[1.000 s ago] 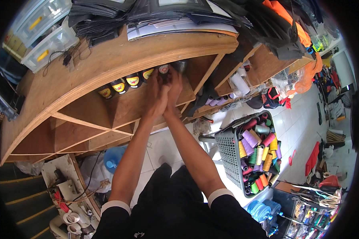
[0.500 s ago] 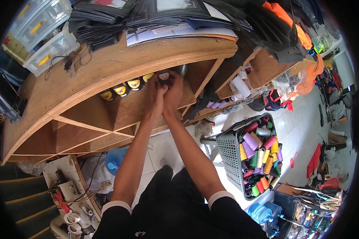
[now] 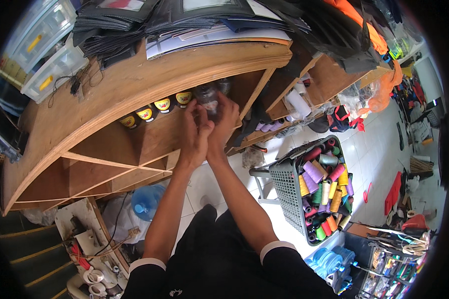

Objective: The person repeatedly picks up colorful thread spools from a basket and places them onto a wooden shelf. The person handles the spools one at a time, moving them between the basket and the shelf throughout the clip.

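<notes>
A dark, see-through jar [image 3: 205, 93] with a pale label low on its side stands in the upper shelf compartment. My right hand [image 3: 225, 121] has its fingers curled round the jar's right and near side. Beside it my left hand [image 3: 196, 137] is raised with fingers loosely stretched and apart, close to the jar's left side; it holds nothing that I can see. Several dark bottles with yellow labels [image 3: 162, 104] stand in a row to the left. Behind the right hand is another dark glassy container [image 3: 224, 85], partly hidden.
The curved wooden shelf unit [image 3: 95, 112] overhangs the compartment, with stacked black folders [image 3: 209, 17] on top. To the right, a grey basket [image 3: 288, 194] full of thread spools sits on a stand. A blue water jug [image 3: 147, 202] is below left.
My left fingers have loosened and spread away from the jar. The jar's label now shows lower between my hands. The whole view has shifted slightly.
</notes>
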A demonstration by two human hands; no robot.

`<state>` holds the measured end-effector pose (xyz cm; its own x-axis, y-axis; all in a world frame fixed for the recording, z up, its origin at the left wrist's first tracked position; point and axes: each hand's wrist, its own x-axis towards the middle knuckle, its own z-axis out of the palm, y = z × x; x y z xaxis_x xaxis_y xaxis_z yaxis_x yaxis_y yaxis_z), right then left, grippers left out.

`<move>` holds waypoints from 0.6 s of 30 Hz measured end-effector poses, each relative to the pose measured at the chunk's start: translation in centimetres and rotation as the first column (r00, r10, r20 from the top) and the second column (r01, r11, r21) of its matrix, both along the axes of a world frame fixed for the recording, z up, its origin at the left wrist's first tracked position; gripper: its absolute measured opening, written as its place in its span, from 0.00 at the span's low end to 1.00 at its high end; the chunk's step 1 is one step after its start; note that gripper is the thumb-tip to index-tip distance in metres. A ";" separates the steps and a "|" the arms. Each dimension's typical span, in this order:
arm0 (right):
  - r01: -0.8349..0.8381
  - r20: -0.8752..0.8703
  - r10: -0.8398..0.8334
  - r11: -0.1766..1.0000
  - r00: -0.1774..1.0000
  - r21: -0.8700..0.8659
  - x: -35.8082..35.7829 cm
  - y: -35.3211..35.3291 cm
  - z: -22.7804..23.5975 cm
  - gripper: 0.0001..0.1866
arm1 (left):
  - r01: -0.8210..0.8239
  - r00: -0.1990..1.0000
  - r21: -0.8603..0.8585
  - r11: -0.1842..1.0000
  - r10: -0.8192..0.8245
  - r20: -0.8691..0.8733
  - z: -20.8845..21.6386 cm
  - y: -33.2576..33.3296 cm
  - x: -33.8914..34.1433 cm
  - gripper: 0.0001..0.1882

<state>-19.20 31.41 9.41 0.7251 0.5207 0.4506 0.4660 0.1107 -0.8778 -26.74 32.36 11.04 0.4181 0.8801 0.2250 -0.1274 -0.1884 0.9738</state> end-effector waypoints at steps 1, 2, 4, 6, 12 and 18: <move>0.056 0.012 -0.056 0.998 0.998 0.005 0.1 -0.5 -0.4 0.29 | 0.016 1.000 0.025 1.000 -0.015 -0.015 0.1 -0.4 0.3 0.37; 0.112 0.025 -0.112 0.994 0.993 0.007 0.3 -1.0 -0.7 0.29 | 0.032 0.999 0.046 0.998 -0.031 -0.030 0.1 -0.7 0.6 0.37; 0.214 0.059 -0.210 0.974 0.976 -0.081 0.9 -1.3 -0.9 0.29 | 0.112 0.990 0.034 0.993 -0.108 -0.094 -0.9 -0.3 1.8 0.36; 0.303 0.128 -0.288 0.946 0.949 -0.117 1.8 -1.1 -1.6 0.29 | 0.136 0.982 -0.007 0.991 -0.136 -0.131 -0.8 -0.4 2.9 0.35; 0.338 -0.061 -0.338 0.941 0.939 -0.015 1.5 0.5 -2.2 0.27 | 0.140 0.978 0.044 0.989 -0.132 -0.159 -2.4 1.4 3.5 0.32; 0.391 0.020 -0.391 0.916 0.920 -0.093 1.0 0.3 -2.2 0.28 | 0.082 0.988 -0.015 0.997 -0.083 -0.130 -2.0 1.4 3.6 0.27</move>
